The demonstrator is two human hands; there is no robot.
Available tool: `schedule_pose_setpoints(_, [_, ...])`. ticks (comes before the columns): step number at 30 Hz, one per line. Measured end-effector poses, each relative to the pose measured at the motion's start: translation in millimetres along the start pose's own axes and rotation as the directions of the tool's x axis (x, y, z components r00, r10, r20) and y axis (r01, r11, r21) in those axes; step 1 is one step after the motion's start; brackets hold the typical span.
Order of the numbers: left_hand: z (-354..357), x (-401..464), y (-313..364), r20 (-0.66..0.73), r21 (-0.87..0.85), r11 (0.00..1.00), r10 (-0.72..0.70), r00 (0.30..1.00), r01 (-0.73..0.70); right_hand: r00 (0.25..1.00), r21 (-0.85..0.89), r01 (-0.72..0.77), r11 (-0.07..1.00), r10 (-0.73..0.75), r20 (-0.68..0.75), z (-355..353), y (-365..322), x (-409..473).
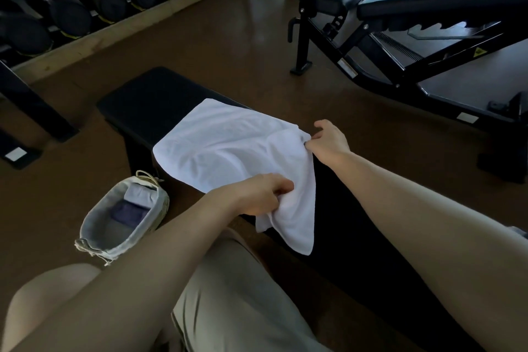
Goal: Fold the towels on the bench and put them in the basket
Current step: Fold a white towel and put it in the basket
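Dim gym view from my head camera, with one bright spot at my fingers.

The white towel (pixel 228 146) pinched in my fingers is nearly overexposed, its folds faint. Daylight enters from beyond my right hand (pixel 328 140), leaving pale glare on the floor (pixel 243 37). Far from my left hand (pixel 263 194), the dumbbell rack (pixel 85 0) sinks into soft, murky shadow. Edges bow with wide-angle distortion.

The black padded worktop (pixel 148 100) carries one white towel (pixel 228 146), spread flat beyond the fingers, its near corner hanging off the edge below them. The brown floor (pixel 228 37) carries a lined basket (pixel 94 226), left of the fingers, beside the worktop.
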State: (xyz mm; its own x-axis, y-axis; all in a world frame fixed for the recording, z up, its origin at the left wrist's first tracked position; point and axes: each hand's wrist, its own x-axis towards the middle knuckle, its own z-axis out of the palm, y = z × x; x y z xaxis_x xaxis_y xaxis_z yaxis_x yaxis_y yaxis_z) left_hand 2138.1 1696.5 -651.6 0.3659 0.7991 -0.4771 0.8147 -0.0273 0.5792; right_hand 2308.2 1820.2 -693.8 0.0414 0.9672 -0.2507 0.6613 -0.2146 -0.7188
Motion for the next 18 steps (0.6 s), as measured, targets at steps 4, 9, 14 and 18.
schedule_pose_setpoints(4, [2.4, 1.6, 1.5, 0.015, 0.038, 0.999, -0.003, 1.000, 0.002, 0.999, -0.052, 0.046, 0.998, -0.046, 0.008, 2.1, -1.3, 3.1])
schedule_pose_setpoints(9, [3.4, 0.6, 7.0, 0.039, 0.066, 0.998, -0.004, 0.999, 0.001, 0.975, -0.202, 0.211, 0.956, -0.190, 0.115, 3.3, -0.7, 6.9])
schedule_pose_setpoints(14, [-2.4, -8.0, 4.1, 0.042, -0.005, 0.998, -0.057, 0.998, 0.057, 0.974, -0.211, 0.177, 0.961, -0.202, -0.105, -17.7, 1.6, 2.5])
schedule_pose_setpoints(18, [-11.8, -5.6, -6.2, -0.014, -0.093, 0.991, -0.099, 0.995, 0.097, 0.997, -0.445, -0.067, 0.893, 0.077, 0.004, -67.0, 28.6, 1.2])
